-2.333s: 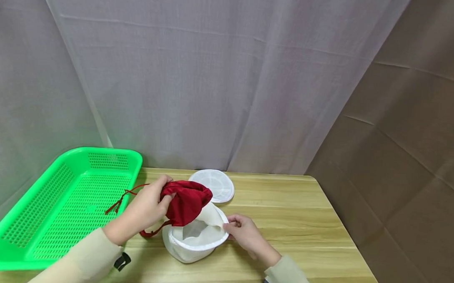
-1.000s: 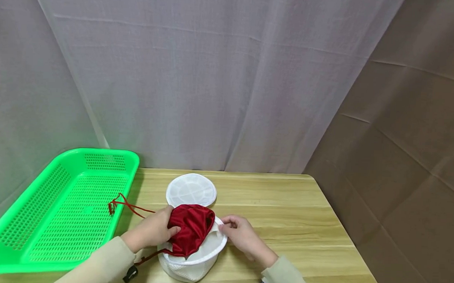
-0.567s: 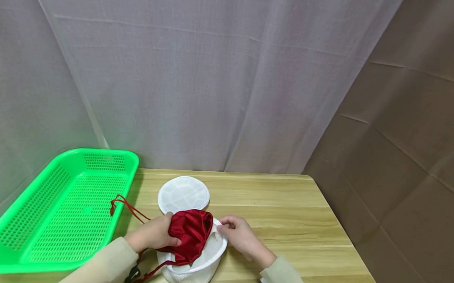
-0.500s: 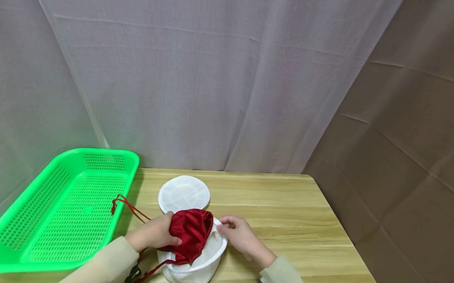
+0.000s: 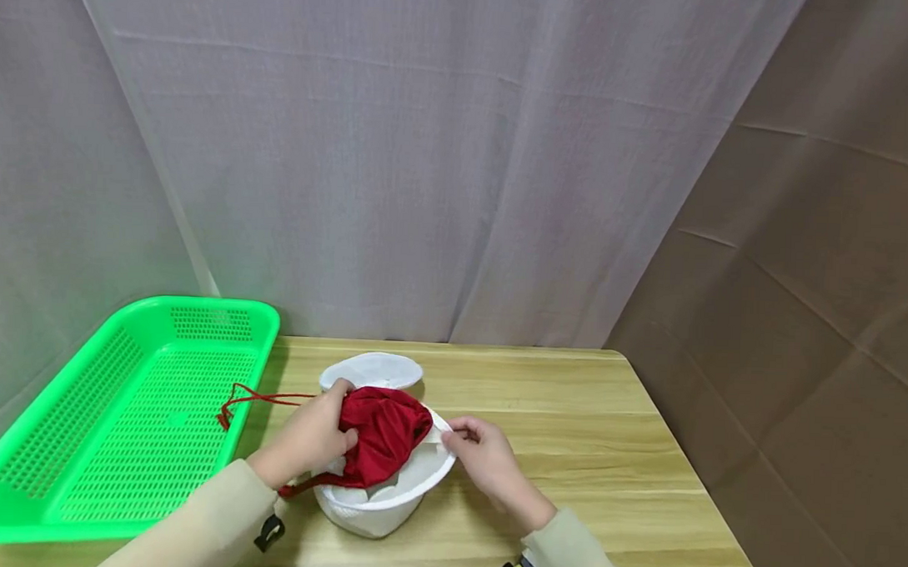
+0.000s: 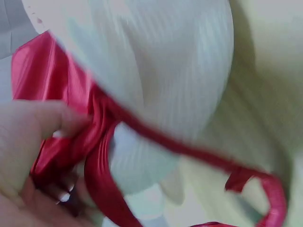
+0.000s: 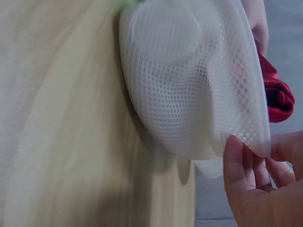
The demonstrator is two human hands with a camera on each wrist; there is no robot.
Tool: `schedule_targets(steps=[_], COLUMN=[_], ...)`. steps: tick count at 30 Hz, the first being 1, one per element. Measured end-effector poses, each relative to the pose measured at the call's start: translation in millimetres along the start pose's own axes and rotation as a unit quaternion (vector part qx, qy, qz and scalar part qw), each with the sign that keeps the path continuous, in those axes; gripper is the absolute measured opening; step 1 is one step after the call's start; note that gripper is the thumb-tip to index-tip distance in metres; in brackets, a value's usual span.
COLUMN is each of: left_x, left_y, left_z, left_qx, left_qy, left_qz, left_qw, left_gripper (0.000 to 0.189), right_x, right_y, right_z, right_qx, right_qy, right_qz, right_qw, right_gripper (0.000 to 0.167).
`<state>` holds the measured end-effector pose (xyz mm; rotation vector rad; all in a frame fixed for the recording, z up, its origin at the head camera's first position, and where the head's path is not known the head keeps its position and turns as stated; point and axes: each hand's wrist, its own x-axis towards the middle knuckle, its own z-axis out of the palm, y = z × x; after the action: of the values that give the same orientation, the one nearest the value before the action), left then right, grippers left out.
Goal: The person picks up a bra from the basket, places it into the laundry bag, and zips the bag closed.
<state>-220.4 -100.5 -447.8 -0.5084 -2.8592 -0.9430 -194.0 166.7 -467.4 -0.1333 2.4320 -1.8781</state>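
My left hand (image 5: 314,433) grips a folded red satin piece with thin straps (image 5: 384,440) over the mouth of a white mesh laundry bag (image 5: 371,518). One red strap hangs down the bag's near left side; in the left wrist view the strap (image 6: 184,147) crosses the bag's wall. My right hand (image 5: 485,464) pinches the bag's zippered rim at the right, thumb against fingers, as the right wrist view shows at the bag's edge (image 7: 265,118). The bag's round lid (image 5: 372,371) stands folded back behind the opening. The satin partly hides the bag's inside.
A green plastic basket (image 5: 226,467) with perforated walls stands at the left, and red cord ends (image 5: 228,409) trail over its right rim. The wooden table (image 5: 568,454) runs back to a grey curtain (image 5: 457,192). A brown cloth (image 5: 822,288) hangs along the right side.
The left hand lowered the satin piece to the bag mouth, then raised it slightly just now. The bag's rim has risen a little with the right hand, and the lid has tilted.
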Motion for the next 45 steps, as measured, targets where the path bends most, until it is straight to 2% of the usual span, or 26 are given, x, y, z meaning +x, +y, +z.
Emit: schedule_targets(steps=[3, 5, 7, 9, 12, 18, 21, 23, 25, 27, 29, 31, 32, 33, 34, 35, 36, 39, 42, 45], left_x=[6.9, 10.5, 13.5, 14.4, 12.3, 7.2, 6.1, 4.8, 2.7, 0.4, -2.4, -4.8, -5.5, -6.5, -7.6, -8.4, -9.5, -11.5, -11.6, -10.4], left_y=[1.0, -0.5, -4.0, -7.4, -11.3, -6.0, 1.9, 6.3, 9.1, 10.8, 12.0, 12.6, 12.0, 11.9, 11.7, 10.8, 10.4, 8.9, 5.3, -0.8], left_z=[-4.8, -4.7, -1.5, 1.8, 6.2, 7.2, 5.4, 5.5, 7.1, 9.9, 13.2, 17.6, 20.2, 22.3, 24.3, 26.1, 26.9, 25.9, 20.1, 11.3], left_qx=[0.064, 0.113, 0.154, 0.174, 0.179, 0.141, 0.115, 0.111, 0.128, 0.172, 0.226, 0.284, 0.301, 0.312, 0.319, 0.319, 0.315, 0.281, 0.251, 0.246], left_qy=[0.055, 0.094, 0.118, 0.126, 0.119, 0.081, 0.053, 0.039, 0.032, 0.021, 0.010, 0.001, -0.005, -0.010, -0.016, -0.022, -0.028, -0.033, -0.010, 0.029], left_qz=[0.037, 0.070, 0.096, 0.109, 0.112, 0.122, 0.152, 0.180, 0.213, 0.248, 0.283, 0.319, 0.333, 0.342, 0.345, 0.342, 0.336, 0.296, 0.255, 0.221], left_qw=[0.9957, 0.9867, 0.9764, 0.9705, 0.9704, 0.9792, 0.9801, 0.9766, 0.9681, 0.9533, 0.9319, 0.9043, 0.8935, 0.8860, 0.8828, 0.8834, 0.8875, 0.9122, 0.9338, 0.9432], left_gripper=[0.051, 0.048, 0.043, 0.039, 0.032, 0.032, 0.037, 0.038, 0.037, 0.036, 0.032, 0.025, 0.023, 0.022, 0.021, 0.020, 0.020, 0.025, 0.035, 0.048], right_x=[1.9, 2.2, 2.8, 3.6, 5.5, 9.1, 10.5, 11.3, 12.1, 13.2, 14.0, 14.7, 14.9, 15.2, 15.3, 15.5, 15.6, 15.6, 15.2, 14.9], right_y=[-5.2, -8.4, -10.2, -11.1, -9.7, -5.8, -5.9, -6.6, -6.5, -5.5, -4.2, -3.6, -3.5, -3.7, -3.9, -4.4, -4.6, -5.0, -3.5, -1.3], right_z=[1.0, 2.5, 4.6, 6.9, 9.6, 11.8, 12.7, 13.5, 14.2, 14.8, 15.2, 15.4, 15.5, 15.6, 15.5, 15.3, 15.0, 12.7, 9.9, 7.3], right_qx=[0.027, 0.042, 0.046, 0.047, 0.041, 0.015, 0.014, 0.009, 0.000, -0.013, -0.021, -0.026, -0.029, -0.031, -0.033, -0.035, -0.038, -0.039, -0.037, -0.032], right_qy=[0.007, 0.004, 0.003, 0.004, 0.014, 0.030, 0.035, 0.043, 0.052, 0.060, 0.066, 0.069, 0.070, 0.072, 0.073, 0.072, 0.072, 0.071, 0.071, 0.068], right_qz=[-0.004, -0.007, -0.007, -0.007, -0.002, 0.006, 0.007, 0.006, 0.004, -0.001, -0.004, -0.008, -0.011, -0.010, -0.012, -0.015, -0.018, -0.021, -0.017, -0.014], right_qw=[0.9996, 0.9991, 0.9989, 0.9989, 0.9991, 0.9994, 0.9993, 0.9990, 0.9986, 0.9981, 0.9976, 0.9972, 0.9971, 0.9968, 0.9967, 0.9966, 0.9965, 0.9965, 0.9966, 0.9970], right_gripper=[0.020, 0.021, 0.021, 0.020, 0.018, 0.015, 0.014, 0.013, 0.011, 0.010, 0.010, 0.011, 0.011, 0.011, 0.011, 0.011, 0.012, 0.013, 0.013, 0.014])
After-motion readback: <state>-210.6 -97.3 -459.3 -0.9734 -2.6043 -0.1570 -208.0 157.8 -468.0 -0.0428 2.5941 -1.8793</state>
